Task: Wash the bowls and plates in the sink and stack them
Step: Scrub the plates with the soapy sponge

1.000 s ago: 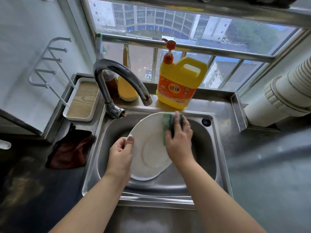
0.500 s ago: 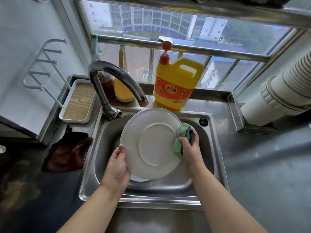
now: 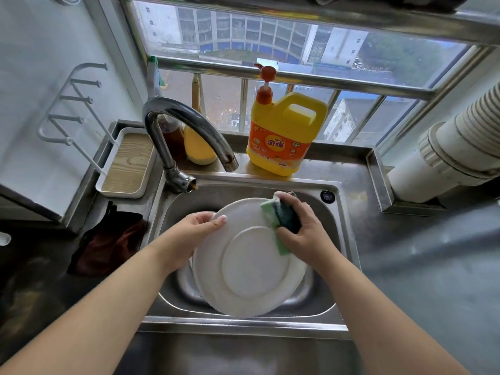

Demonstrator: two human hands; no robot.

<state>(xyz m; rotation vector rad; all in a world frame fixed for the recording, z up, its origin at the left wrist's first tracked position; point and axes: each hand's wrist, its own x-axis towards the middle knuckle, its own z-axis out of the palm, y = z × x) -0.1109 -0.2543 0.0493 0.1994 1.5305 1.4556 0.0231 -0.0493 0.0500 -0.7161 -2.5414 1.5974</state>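
A white plate is held over the steel sink with its underside and foot ring facing me. My left hand grips its upper left rim, thumb on the face. My right hand grips a green and dark sponge and presses it on the plate's upper right rim. Another white dish edge peeks out below the plate; the rest of the basin is hidden.
A curved tap arches over the sink's back left. A yellow detergent jug stands on the ledge behind. A wooden tray and a dark cloth lie left of the sink. A white pipe is at right.
The plate was turned from edge-on to underside facing me and lowered toward the front. My left hand shifted from its lower left rim to the upper left rim; the sponge went to the upper right.
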